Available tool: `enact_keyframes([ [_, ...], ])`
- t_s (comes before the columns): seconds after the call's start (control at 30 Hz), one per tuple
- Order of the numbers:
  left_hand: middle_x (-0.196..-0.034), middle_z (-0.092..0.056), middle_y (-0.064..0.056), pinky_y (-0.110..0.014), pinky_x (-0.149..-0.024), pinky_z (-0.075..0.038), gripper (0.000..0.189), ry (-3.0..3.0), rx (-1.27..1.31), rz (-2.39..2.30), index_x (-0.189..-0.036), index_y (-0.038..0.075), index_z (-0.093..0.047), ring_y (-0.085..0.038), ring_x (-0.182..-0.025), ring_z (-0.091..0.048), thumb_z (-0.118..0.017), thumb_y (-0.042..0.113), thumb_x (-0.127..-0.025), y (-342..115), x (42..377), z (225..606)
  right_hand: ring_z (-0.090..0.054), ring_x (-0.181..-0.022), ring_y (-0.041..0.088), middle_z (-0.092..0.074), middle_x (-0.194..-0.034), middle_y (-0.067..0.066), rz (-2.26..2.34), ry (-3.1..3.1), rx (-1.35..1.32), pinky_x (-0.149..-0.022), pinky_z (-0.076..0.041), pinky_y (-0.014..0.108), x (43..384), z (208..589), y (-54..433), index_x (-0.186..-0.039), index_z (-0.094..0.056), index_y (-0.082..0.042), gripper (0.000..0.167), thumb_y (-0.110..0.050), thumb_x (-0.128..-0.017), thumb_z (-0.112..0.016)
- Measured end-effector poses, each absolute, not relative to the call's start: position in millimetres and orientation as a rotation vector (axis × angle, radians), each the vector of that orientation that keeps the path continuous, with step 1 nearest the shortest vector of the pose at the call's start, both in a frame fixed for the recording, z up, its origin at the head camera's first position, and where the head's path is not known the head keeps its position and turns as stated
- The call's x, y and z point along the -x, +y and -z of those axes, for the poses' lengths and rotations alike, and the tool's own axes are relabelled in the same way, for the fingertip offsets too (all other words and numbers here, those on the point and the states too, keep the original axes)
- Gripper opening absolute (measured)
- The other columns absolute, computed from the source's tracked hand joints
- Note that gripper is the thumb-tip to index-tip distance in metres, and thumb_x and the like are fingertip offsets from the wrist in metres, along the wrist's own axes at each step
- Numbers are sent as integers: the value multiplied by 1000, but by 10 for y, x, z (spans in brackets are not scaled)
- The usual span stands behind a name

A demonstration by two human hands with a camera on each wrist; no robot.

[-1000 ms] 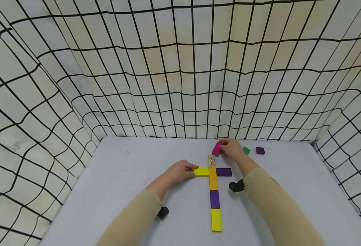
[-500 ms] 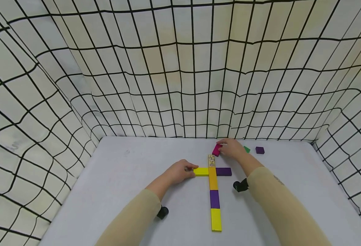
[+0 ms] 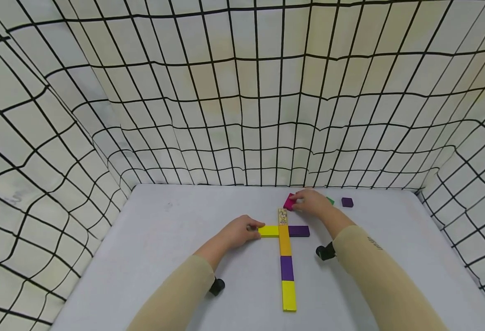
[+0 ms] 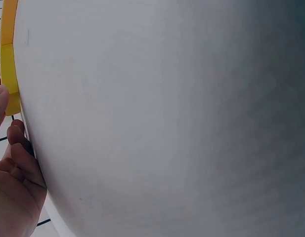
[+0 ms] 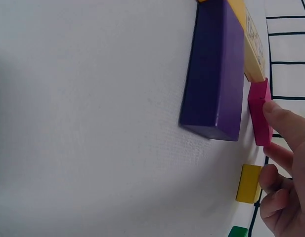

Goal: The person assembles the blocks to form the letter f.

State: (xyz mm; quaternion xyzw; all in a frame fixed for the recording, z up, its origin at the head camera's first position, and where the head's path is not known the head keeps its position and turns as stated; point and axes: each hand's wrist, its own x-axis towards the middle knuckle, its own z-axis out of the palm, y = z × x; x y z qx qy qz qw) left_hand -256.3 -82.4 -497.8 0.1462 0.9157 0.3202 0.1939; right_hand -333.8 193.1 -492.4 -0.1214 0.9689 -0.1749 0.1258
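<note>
Pink block [image 3: 289,203] sat slanted on the white table [image 3: 164,220], just off the far end of the patterned block [image 3: 282,216]; couldn't tell if they touched. Vs 1.0 s ago, its far end showed slightly lower. Right hand [image 3: 312,202] had it pinched, thumb and fingers; hand was also a touch lower, and its black wrist camera [image 3: 325,251] had swung out to the right. Green block [image 3: 330,201] was more covered by that hand than before. Small yellow block [image 5: 248,183] lay beside its curled fingers. Left hand [image 3: 240,232] hadn't moved: thumb and finger gripped the outer end of the left yellow block [image 3: 269,231], which butted the orange block [image 3: 284,240]. Right purple block [image 3: 299,231], lower purple block [image 3: 287,268], lower yellow block [image 3: 289,296] unchanged. Dark purple block [image 3: 347,202], far right: same spot.
</note>
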Motion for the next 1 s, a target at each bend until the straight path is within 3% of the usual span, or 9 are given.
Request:
enact_keyframes([
  [0.33,-110,-60,2,-42,-101,-45,35,2576,-413,-914,-127,25,-69,-18,-102,-54,-71,27,-92,-823,2564,5007,-55,-120,30,-62,-133,10,481,2893,256,-102,-44,48,3269,4846,1840,-128,-68,-18,37,-31,-93,-70],
  [1.0,-112,-61,2,-43,-100,-45,35,2574,-405,-908,-128,27,-69,-18,-103,-54,-71,28,-92,-830,2590,5033,-51,-125,32,-60,-136,12,557,2864,150,-105,-42,49,3250,4866,1700,-130,-67,-20,37,-30,-94,-69],
])
